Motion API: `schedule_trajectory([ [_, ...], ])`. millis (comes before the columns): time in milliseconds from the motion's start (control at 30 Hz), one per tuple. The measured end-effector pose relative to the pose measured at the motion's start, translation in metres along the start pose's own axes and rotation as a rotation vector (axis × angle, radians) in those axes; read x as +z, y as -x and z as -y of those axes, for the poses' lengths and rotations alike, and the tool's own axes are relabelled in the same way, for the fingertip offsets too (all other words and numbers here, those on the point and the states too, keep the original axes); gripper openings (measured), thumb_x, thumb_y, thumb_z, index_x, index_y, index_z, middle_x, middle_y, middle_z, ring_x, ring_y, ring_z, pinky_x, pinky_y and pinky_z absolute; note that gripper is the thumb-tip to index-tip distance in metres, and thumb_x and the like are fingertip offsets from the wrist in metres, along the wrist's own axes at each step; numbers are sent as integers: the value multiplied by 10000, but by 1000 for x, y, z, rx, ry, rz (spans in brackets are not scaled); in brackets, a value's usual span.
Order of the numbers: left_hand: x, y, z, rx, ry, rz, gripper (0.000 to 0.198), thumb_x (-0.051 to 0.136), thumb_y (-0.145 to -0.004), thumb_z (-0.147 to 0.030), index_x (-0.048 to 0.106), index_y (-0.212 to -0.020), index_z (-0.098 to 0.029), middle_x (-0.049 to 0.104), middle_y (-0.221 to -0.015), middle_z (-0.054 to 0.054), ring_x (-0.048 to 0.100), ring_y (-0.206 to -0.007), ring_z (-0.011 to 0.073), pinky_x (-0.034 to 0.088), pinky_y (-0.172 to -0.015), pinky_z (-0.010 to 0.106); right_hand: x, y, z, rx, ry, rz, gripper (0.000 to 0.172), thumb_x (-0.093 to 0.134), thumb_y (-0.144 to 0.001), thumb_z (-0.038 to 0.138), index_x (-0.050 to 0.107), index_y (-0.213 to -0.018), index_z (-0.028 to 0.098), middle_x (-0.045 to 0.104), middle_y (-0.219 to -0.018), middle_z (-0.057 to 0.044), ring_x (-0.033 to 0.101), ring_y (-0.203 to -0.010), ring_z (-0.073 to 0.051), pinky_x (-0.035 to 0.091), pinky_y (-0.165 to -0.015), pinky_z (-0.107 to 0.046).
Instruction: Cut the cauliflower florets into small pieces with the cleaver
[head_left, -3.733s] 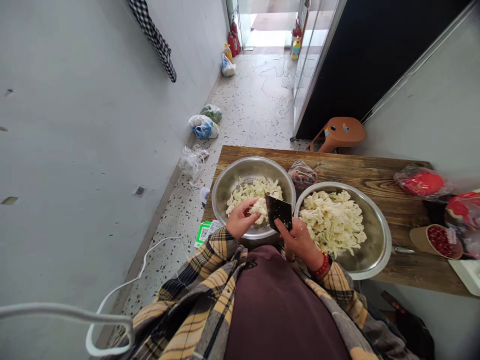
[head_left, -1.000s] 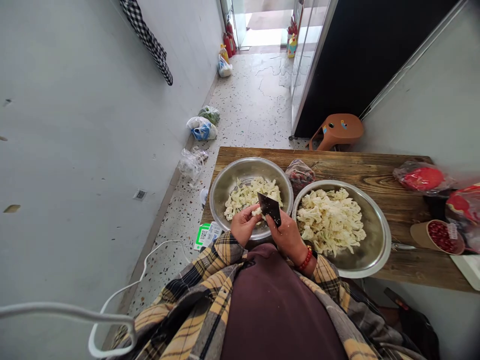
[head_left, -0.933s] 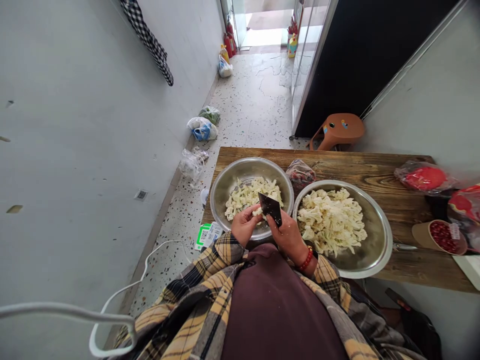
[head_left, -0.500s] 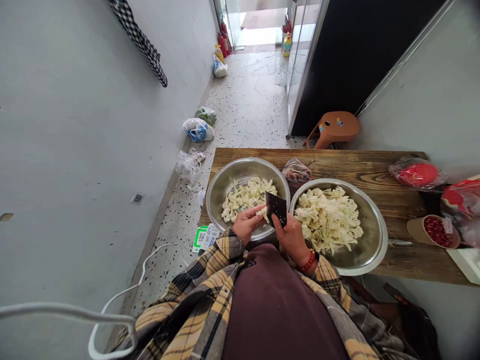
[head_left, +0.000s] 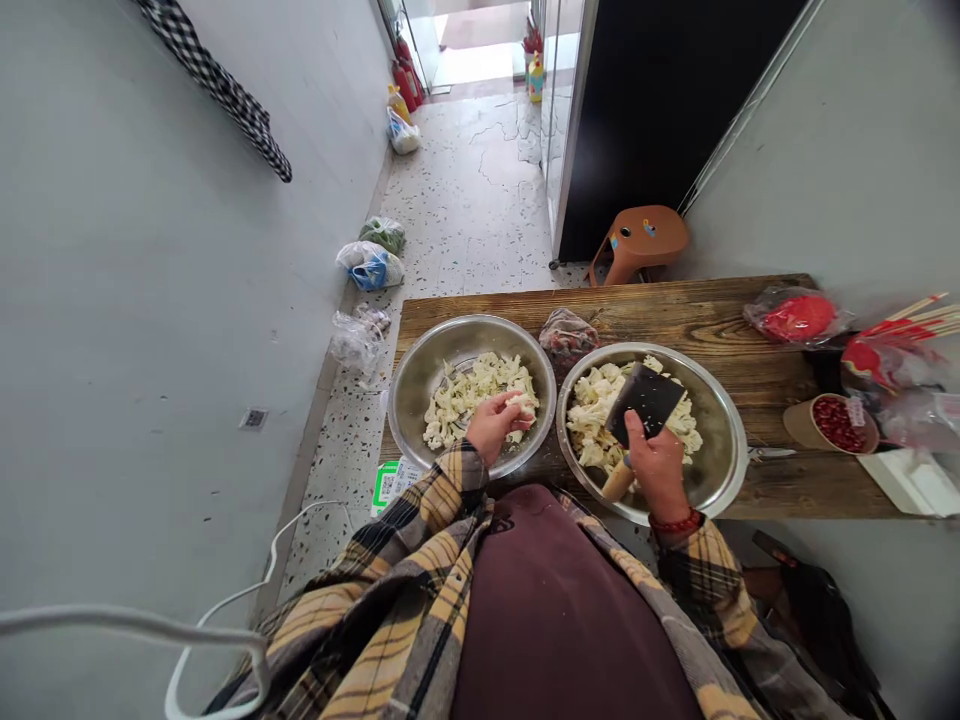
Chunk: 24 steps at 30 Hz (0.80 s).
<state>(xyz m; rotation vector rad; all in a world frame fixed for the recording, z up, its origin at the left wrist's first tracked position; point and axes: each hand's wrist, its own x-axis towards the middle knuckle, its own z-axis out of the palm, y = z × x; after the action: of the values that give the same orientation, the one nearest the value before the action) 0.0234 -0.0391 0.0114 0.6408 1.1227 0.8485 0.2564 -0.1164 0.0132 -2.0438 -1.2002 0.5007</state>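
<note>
Two steel bowls stand side by side on a wooden table. Over the right part of the left bowl (head_left: pixel 409 400), my left hand (head_left: pixel 491 425) pinches a piece of cauliflower (head_left: pixel 523 403). Small cauliflower florets (head_left: pixel 469 392) lie in that bowl below it. My right hand (head_left: pixel 657 465) grips the wooden handle of a cleaver (head_left: pixel 646 402), whose dark broad blade is held over the right bowl (head_left: pixel 729 465). More cauliflower (head_left: pixel 596 395) is heaped in that bowl, partly hidden by the blade and hand.
Behind the bowls, a bag of reddish items (head_left: pixel 568 335) rests on the wooden table (head_left: pixel 675 310). Rightward are a knife (head_left: pixel 771 453), a paper bowl of red pieces (head_left: pixel 838 422) and a red bundle (head_left: pixel 801 316). An orange stool (head_left: pixel 645 238) stands beyond; bags (head_left: pixel 371 267) lie on the floor.
My right hand has moved the cleaver right, from beside my left hand to over the right bowl. My left hand stays at the left bowl with cauliflower. The view has shifted slightly.
</note>
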Motion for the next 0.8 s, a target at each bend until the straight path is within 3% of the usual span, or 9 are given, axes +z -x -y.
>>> schedule_trajectory([
  [100, 36, -19, 2, 65, -133, 80, 407, 729, -685, -274, 639, -1043, -101, 689, -890, 82, 622, -688, 125, 517, -659, 267, -18, -11, -13, -33, 138, -77, 537, 389, -878, 550, 645, -637, 144, 648, -639, -139, 591, -618, -236, 391, -588, -329],
  [167, 57, -28, 1, 77, -181, 224, 488, 752, -656, -242, 626, -1109, -112, 688, -987, 97, 633, -794, 152, 513, -744, 284, -26, -21, -26, -64, 230, -124, 532, 366, -886, 523, 612, -578, 165, 623, -615, -136, 575, -607, -233, 374, -581, -332],
  [267, 63, -40, -6, 74, -215, 365, 638, 771, -640, -227, 558, -1236, -148, 600, -1228, 146, 622, -962, 199, 496, -826, 309, -34, -34, -51, -77, 353, -113, 524, 347, -883, 496, 554, -509, 193, 584, -581, -131, 543, -583, -231, 358, -574, -346],
  [333, 42, -48, -11, 74, -277, 316, 635, 740, -684, -266, 524, -1272, -159, 542, -1298, 172, 621, -975, 208, 501, -814, 324, -37, -40, -66, -91, 379, -78, 516, 336, -879, 491, 539, -504, 200, 588, -606, -138, 544, -607, -236, 366, -587, -355],
  [400, 6, -54, -13, 71, -373, 169, 558, 667, -754, -309, 514, -1263, -138, 573, -1239, 179, 636, -909, 192, 510, -776, 328, -38, -42, -75, -149, 349, -55, 491, 330, -878, 490, 578, -584, 186, 625, -722, -155, 569, -709, -250, 392, -640, -361],
  [500, -53, -57, -4, 59, -801, -75, 435, 543, -833, -336, 539, -1199, -100, 658, -981, 128, 629, -776, 157, 507, -717, 302, -34, -38, -74, -176, 276, -38, 472, 333, -878, 507, 620, -725, 165, 641, -801, -163, 583, -788, -257, 409, -685, -360],
  [567, -83, -54, 10, 33, -912, -105, 362, 594, -784, -301, 605, -1085, -99, 651, -820, 80, 608, -751, 169, 495, -729, 310, -29, -34, -65, -121, 243, -15, 502, 330, -875, 540, 612, -695, 167, 626, -702, -152, 582, -703, -252, 402, -639, -353],
  [667, -102, -44, 36, 9, -1034, -88, 312, 692, -668, -244, 653, -957, -134, 618, -748, 41, 586, -789, 195, 468, -801, 333, -16, -26, -41, -79, 206, 29, 532, 334, -866, 589, 595, -655, 176, 608, -616, -124, 562, -604, -236, 382, -580, -337],
  [800, -100, -34, 64, -7, -1169, -58, 356, 740, -581, -206, 657, -919, -134, 603, -963, 109, 559, -948, 260, 406, -908, 363, 4, -14, -7, -150, 115, 107, 515, 356, -873, 589, 612, -741, 161, 636, -671, -104, 563, -608, -212, 393, -573, -311],
])
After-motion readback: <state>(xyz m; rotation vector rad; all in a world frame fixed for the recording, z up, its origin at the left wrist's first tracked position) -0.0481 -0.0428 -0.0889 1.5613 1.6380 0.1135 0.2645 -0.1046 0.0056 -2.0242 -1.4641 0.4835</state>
